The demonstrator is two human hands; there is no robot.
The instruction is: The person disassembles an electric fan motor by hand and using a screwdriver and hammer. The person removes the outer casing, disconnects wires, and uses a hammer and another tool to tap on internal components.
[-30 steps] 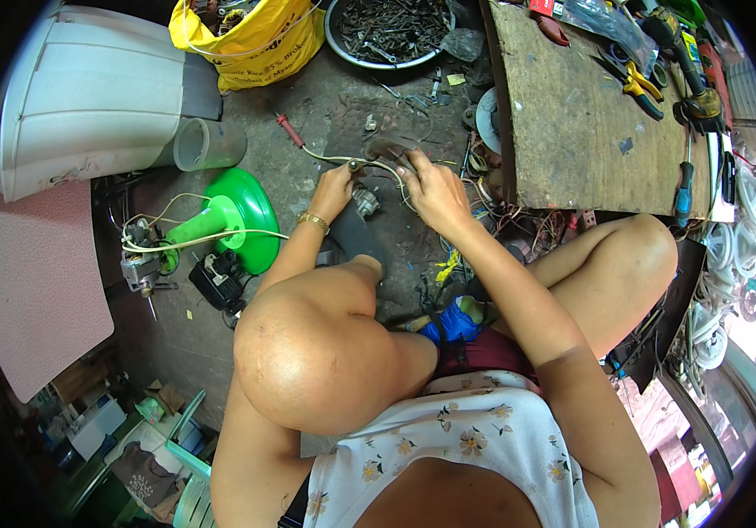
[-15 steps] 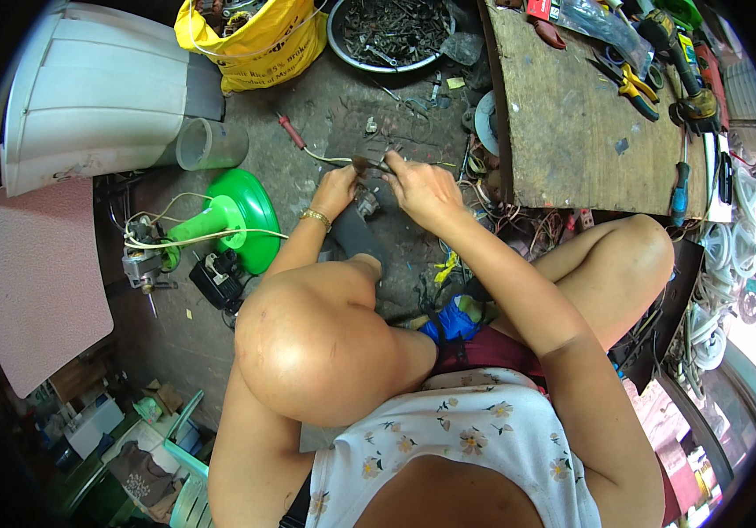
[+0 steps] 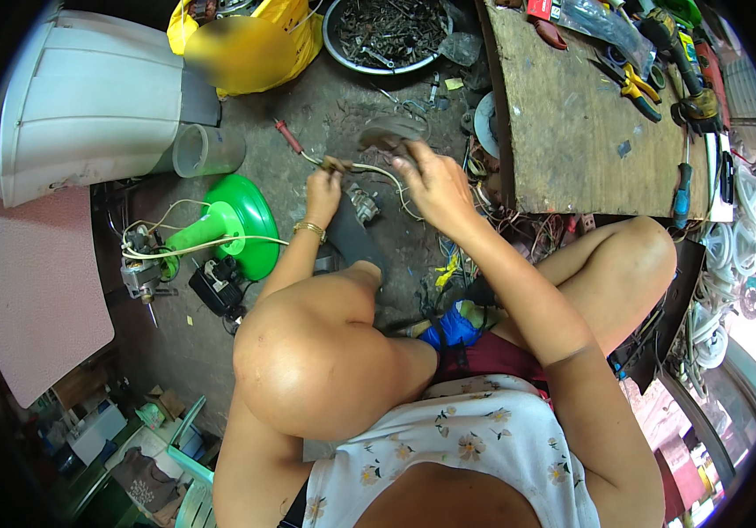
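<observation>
My left hand (image 3: 323,195), with a bracelet at its wrist, pinches a cream cord (image 3: 376,168) near a small brownish bit at its fingertips. The cord runs from a slim red handle (image 3: 288,137) lying on the floor, then curls away to the right. To the right, my right hand (image 3: 438,192) is raised with its fingers bent. Beyond its fingertips is a dark brown object (image 3: 389,135), too smeared by motion to name. Between the hands, a small metal part (image 3: 363,205) lies beside my foot.
A green stand (image 3: 250,224), a black adapter (image 3: 216,282) and a small motor (image 3: 140,277) lie left. Further off are a clear tub (image 3: 211,150), yellow sack (image 3: 294,44) and basin of screws (image 3: 352,58). A wooden board (image 3: 572,132) with pliers (image 3: 635,88) stands right.
The hands have parted. My right hand has moved slightly right, with the dark object now blurred beyond it; my left hand has shifted slightly left. More of the cord shows between them.
</observation>
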